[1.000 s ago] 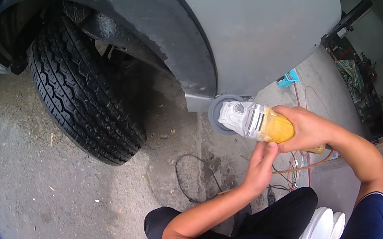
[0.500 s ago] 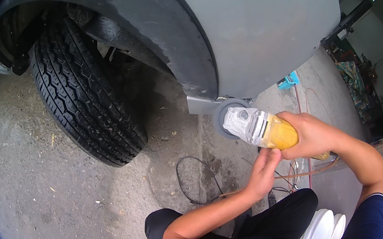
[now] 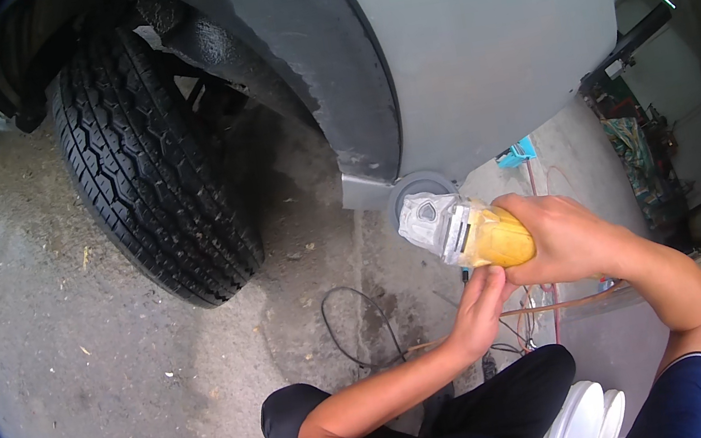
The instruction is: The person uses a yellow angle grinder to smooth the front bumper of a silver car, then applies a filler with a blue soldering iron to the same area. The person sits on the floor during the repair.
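Right of the tire (image 3: pixel 145 169), out past its tread: an angle grinder (image 3: pixel 468 232), dusty whitish head, yellow body, slanted with the head end nearer the tire. Grey disc (image 3: pixel 420 182) on that head, apart from the tire, at the lower corner of a grey body panel (image 3: pixel 505 38); cannot tell from this angle whether disc and panel touch. Right hand (image 3: pixel 560 236), on the grinder's side farther from the tire, wrapped around the yellow body. Left hand (image 3: pixel 479 309), lower than the tire and to its right, fingertips up against the near side of the yellow body; fingers partly hidden, cannot tell whether they close on anything.

Dark wheel-arch trim (image 3: pixel 335 65) curves over and right of the tire, bordering the panel. Tread black, zigzag grooves. Below and right of the tire, a loop of black cable (image 3: pixel 325 315) on stained concrete floor (image 3: pixel 121 393). Farther right of the tire, beyond the grinder, a small cyan box (image 3: pixel 516 153). Well below and right of the tire, white rounded objects (image 3: pixel 584 420), side by side.
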A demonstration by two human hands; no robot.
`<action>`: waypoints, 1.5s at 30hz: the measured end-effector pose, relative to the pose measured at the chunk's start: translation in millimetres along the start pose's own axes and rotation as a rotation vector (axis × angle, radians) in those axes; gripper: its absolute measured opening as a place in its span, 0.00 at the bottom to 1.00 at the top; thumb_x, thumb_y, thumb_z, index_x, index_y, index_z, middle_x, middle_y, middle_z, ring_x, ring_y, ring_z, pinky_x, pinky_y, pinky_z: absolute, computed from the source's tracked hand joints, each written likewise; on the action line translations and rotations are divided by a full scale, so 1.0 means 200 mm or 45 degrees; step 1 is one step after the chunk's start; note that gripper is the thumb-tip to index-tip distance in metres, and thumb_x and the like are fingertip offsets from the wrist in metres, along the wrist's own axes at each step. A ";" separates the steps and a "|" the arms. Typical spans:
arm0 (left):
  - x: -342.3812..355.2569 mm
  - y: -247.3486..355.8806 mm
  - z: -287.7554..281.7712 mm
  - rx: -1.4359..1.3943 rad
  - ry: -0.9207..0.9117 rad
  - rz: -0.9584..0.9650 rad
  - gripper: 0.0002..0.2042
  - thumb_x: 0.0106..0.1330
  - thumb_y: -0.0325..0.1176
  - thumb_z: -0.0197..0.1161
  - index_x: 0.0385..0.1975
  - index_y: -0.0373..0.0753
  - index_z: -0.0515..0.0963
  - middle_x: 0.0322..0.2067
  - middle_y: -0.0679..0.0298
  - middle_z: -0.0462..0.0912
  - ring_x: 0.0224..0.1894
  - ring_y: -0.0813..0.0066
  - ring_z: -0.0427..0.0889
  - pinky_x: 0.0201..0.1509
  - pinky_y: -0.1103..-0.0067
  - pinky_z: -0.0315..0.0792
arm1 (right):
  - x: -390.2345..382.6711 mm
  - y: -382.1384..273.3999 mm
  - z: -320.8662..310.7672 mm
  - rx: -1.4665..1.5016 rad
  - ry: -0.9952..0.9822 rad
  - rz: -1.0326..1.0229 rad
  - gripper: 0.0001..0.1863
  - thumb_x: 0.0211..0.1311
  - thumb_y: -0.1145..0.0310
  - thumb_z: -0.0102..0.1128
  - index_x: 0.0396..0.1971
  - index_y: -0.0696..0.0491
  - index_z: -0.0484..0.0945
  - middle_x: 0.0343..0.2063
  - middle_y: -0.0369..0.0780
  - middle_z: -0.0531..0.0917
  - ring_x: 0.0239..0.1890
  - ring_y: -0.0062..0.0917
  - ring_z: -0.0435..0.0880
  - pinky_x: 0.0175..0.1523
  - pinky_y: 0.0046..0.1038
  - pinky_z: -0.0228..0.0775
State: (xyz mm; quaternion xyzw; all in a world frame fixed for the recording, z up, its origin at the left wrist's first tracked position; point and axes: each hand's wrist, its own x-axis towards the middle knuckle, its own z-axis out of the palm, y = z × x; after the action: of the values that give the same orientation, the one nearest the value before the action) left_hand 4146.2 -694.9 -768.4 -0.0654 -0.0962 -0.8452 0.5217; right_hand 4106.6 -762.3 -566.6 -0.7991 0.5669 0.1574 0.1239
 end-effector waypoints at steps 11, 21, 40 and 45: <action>0.00 0.06 0.04 -0.002 0.008 0.007 0.19 0.80 0.40 0.42 0.61 0.32 0.63 0.59 0.58 0.68 0.63 0.71 0.69 0.72 0.69 0.59 | 0.02 -0.03 -0.03 0.003 -0.055 0.032 0.36 0.43 0.56 0.74 0.50 0.61 0.72 0.34 0.54 0.83 0.38 0.50 0.83 0.43 0.42 0.75; 0.00 0.09 0.06 0.072 0.013 0.002 0.20 0.80 0.41 0.43 0.59 0.31 0.64 0.56 0.58 0.72 0.60 0.71 0.73 0.70 0.70 0.63 | 0.01 -0.04 -0.06 0.064 -0.114 0.124 0.37 0.43 0.55 0.73 0.50 0.62 0.72 0.35 0.54 0.83 0.40 0.49 0.83 0.45 0.41 0.75; -0.06 0.10 0.12 0.404 0.056 -0.196 0.19 0.79 0.41 0.44 0.56 0.29 0.67 0.51 0.56 0.76 0.54 0.72 0.77 0.62 0.72 0.71 | -0.16 0.09 0.07 0.469 -0.054 0.257 0.36 0.44 0.58 0.73 0.52 0.61 0.71 0.37 0.51 0.84 0.42 0.43 0.85 0.47 0.37 0.76; -0.14 0.00 0.07 0.734 0.023 -0.344 0.19 0.78 0.41 0.47 0.56 0.30 0.68 0.48 0.58 0.78 0.51 0.74 0.78 0.58 0.75 0.72 | -0.33 0.21 0.28 0.785 0.053 0.298 0.36 0.42 0.62 0.75 0.53 0.61 0.71 0.38 0.48 0.84 0.42 0.34 0.85 0.48 0.33 0.75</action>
State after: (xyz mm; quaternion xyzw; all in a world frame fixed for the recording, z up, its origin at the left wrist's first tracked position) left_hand 4159.7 -666.9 -760.9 0.1059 -0.3350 -0.8453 0.4026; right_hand 4040.3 -697.8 -594.1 -0.6565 0.6781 -0.0247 0.3297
